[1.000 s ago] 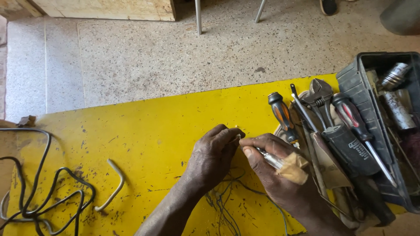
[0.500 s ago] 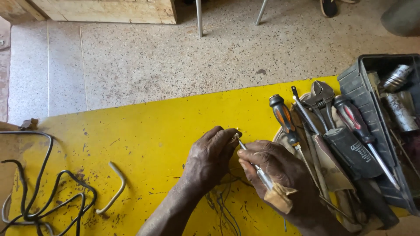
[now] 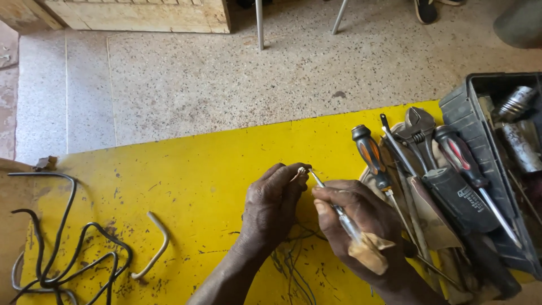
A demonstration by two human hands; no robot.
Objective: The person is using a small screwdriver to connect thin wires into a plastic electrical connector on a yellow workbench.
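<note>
**Small part pinched at centre frame, tool tip laid against it**

Yellow-painted tabletop [image 3: 186,169], scuffed and speckled, fills the lower half of the frame; speckled stone floor [image 3: 226,79] and a wooden crate [image 3: 141,14] are seen along the top edge.

- Left hand [image 3: 271,206]: fingers curled, tips pressed together on a small pale part [image 3: 301,170] just right of centre frame. What the part is cannot be told, too small.
- Right hand [image 3: 361,231]: closed around a thin screwdriver-like tool [image 3: 333,206], its handle wrapped in tan tape or paper at lower right of the hand.
- Key relation: the tool's long axis runs diagonally, from handle at lower right up to tip at upper left. The tip is held at the pinched part, touching or nearly so. The part lies up and to the left of the right fingers, directly at the left fingertips, so the left hand is nearer.
- Thin dark wires [image 3: 293,265] trail from under the hands toward the bottom edge.

Surroundings:
- Right of frame: an orange-and-black screwdriver [image 3: 370,155], a red-and-black screwdriver [image 3: 460,158] and an adjustable wrench [image 3: 420,127] are laid on cloth, beside a dark tool tray [image 3: 463,107].
- A black sleeve-like item with small white print is seen at right; print not copied.
- Lower left: a tangle of black cable [image 3: 62,248] and a bent pale tube [image 3: 158,243].
</note>
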